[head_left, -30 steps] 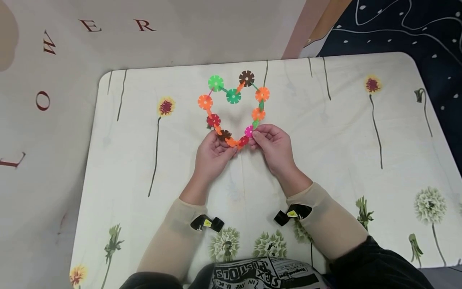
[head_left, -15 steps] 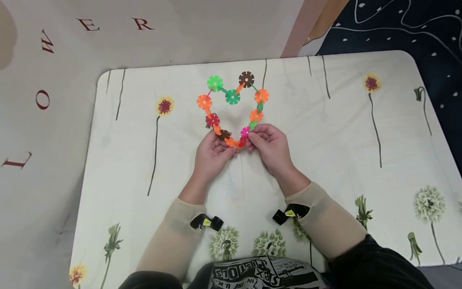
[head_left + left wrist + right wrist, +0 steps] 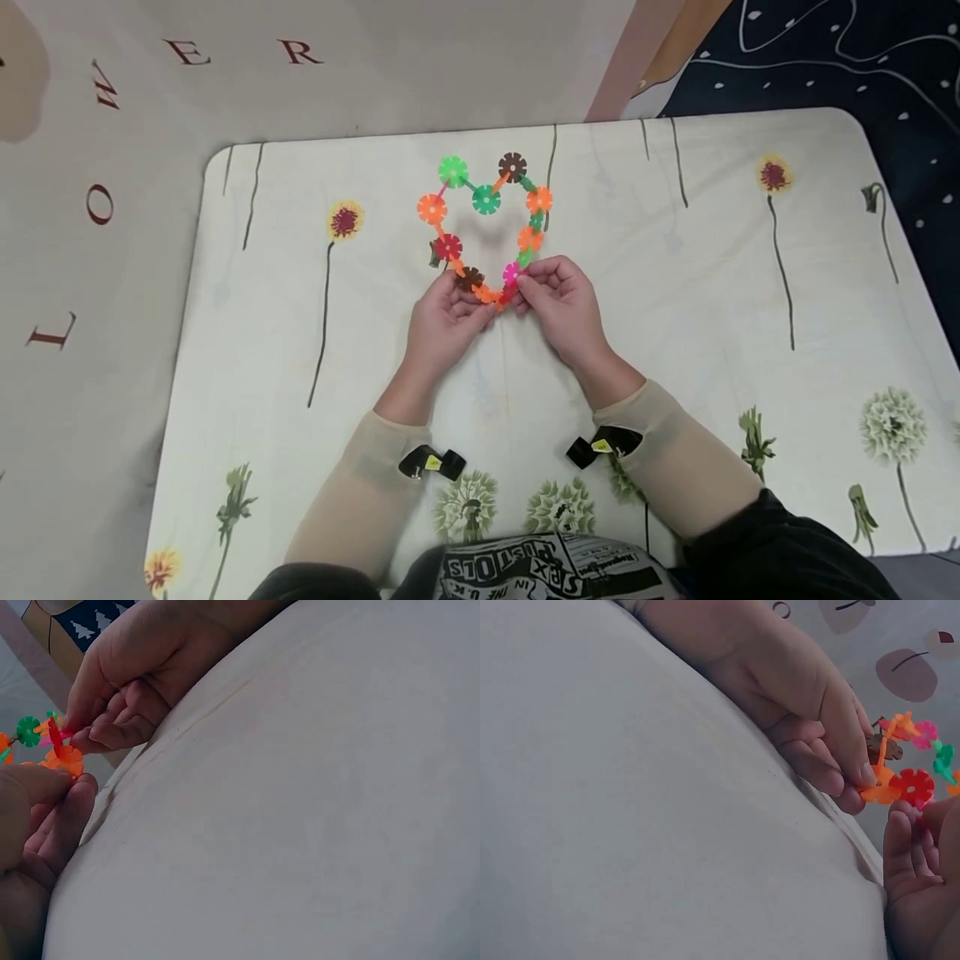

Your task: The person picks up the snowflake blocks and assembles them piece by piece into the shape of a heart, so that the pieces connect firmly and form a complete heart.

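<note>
Interlocking plastic snowflake discs form a heart-shaped chain in the head view, in green, orange, brown, red and pink. Near the bottom point, my left hand pinches an orange disc between thumb and fingers. My right hand pinches the pink disc on the lower right side. Between the two grips sits a red disc, seen face-on in the right wrist view. The left wrist view shows an orange disc at the left fingertips, with the right hand just beyond it.
A white flower-printed cloth covers the table under the hands. Behind its far edge stands a pale wall with red letters. A dark patterned fabric lies beyond the table at the upper right.
The right hand has moved slightly left with the pink disc, and the heart's right side has come in a little. The left hand keeps its grip, almost unmoved.
</note>
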Available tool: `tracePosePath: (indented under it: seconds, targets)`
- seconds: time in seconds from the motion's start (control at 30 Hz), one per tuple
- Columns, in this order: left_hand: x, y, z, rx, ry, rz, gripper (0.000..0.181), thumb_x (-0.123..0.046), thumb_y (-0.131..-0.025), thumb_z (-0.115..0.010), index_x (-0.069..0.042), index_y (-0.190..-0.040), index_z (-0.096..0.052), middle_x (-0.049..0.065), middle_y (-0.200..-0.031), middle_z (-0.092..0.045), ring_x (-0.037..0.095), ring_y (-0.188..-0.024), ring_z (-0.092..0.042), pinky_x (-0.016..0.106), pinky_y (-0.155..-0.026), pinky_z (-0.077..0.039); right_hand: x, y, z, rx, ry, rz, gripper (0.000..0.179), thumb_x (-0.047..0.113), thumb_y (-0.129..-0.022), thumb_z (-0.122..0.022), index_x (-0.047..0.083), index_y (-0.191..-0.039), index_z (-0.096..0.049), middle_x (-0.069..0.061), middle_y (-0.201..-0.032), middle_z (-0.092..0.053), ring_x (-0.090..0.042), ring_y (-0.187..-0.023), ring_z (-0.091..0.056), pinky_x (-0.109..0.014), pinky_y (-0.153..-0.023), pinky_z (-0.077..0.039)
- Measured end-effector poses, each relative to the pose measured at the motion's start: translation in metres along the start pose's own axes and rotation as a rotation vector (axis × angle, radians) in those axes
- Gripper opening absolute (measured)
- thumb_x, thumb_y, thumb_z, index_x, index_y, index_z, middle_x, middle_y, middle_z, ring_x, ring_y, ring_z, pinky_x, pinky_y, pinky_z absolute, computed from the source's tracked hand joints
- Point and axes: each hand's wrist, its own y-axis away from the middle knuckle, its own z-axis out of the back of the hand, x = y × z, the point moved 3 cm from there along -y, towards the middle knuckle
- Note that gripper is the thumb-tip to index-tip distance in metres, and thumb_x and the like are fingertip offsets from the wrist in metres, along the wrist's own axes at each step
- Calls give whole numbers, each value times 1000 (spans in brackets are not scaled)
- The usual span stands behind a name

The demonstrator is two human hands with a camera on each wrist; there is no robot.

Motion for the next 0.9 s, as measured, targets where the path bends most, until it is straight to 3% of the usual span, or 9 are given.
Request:
tracePosePath:
  seconds: [0.13,0.27,0.47,0.6,0.7,0.9]
  targets:
    - [0,1,-1,0,-102,-19,32,3,-91,-81,-2,-116,-62,12,-94,-74,23,-77,-77,29,-71,-64,-1,1,0,-20,60,-18,16,-3,-102,-68,-2,-114,-59,-18,-92,-68,-22,-71,-69,-28,-67,-61]
    - [-2,4,-1,-42,-233,-28,26,-6,-89,-87,-4,-105,-66,8,-86,-75,18,-72,-75,23,-67,-61,-1,3,-2,-27,158,-11,11,2,-103,-68,-3,-111,-63,-22,-85,-68,-22,-62,-65,-28,-57,-59]
    - [-5,11,-1,-98,-356,33,24,-25,-92,-85,-7,-95,-70,2,-75,-72,13,-64,-69,23,-59,-54,1,8,-2,-50,247,-29,10,8,-104,-68,-1,-109,-68,-20,-78,-69,-22,-53,-64,-31,-50,-58]
    - [-6,13,2,-112,-361,137,40,-32,-93,-84,-2,-114,-68,1,-76,-72,14,-60,-70,28,-58,-57,1,8,-3,-66,301,-50,7,7,-101,-65,3,-104,-69,-16,-76,-68,-23,-51,-63,-29,-46,-54]
    - [-7,13,5,-122,-351,205,58,-33,-94,-84,-1,-135,-58,2,-80,-73,17,-58,-70,32,-57,-60,0,8,-4,-58,357,-60,7,6,-97,-63,6,-100,-70,-12,-76,-67,-24,-50,-62,-28,-43,-51]
    - [-8,12,6,-125,-358,223,63,-32,-95,-81,-3,-142,-51,4,-84,-70,20,-57,-68,36,-53,-59,-3,6,-7,-19,426,-67,11,4,-95,-62,7,-95,-72,-10,-71,-67,-26,-51,-62,-28,-44,-49]
